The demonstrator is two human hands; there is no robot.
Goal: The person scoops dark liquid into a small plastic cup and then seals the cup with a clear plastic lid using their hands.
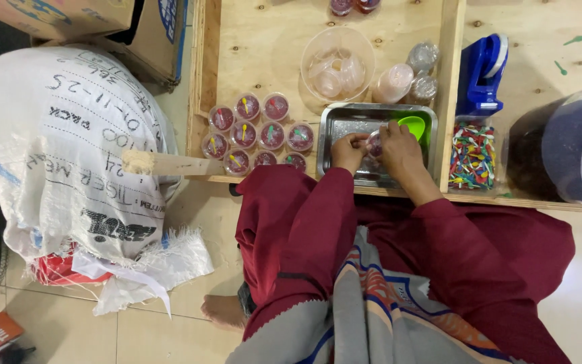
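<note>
1. The cup [374, 143] is a small clear plastic one with dark red filling. It sits between the two hands, over the steel tray [345, 121] at the near edge of the wooden table [257, 40].
2. Handling, as judged: the cup looks light and thin-walled, likely to flex or buckle if squeezed at mid-wall. Smooth plastic may be slippery. The filling could spill if the cup tilts before it is lidded.
3. Best hold, as judged: at the rim, where the wall is stiffest, with light pressure from opposite sides and the cup kept upright.
4. Left hand [349, 151]: fingers curled in close, tips at the cup's left edge. It appears to pinch the rim; the exact contact is too small to confirm.
5. Right hand [399, 149]: fingers bent down and nearly closed over the cup's right side, covering part of it. Whether it presses a lid or only steadies the cup cannot be told.
6. A green scoop [413, 125] lies in the tray just beyond the right hand.
7. Filled cups [257, 133] with small coloured spoons stand grouped left of the tray.
8. A bowl [337, 64] of clear lids stands behind the tray; a tub of spoons [473, 156] is to its right.
</note>
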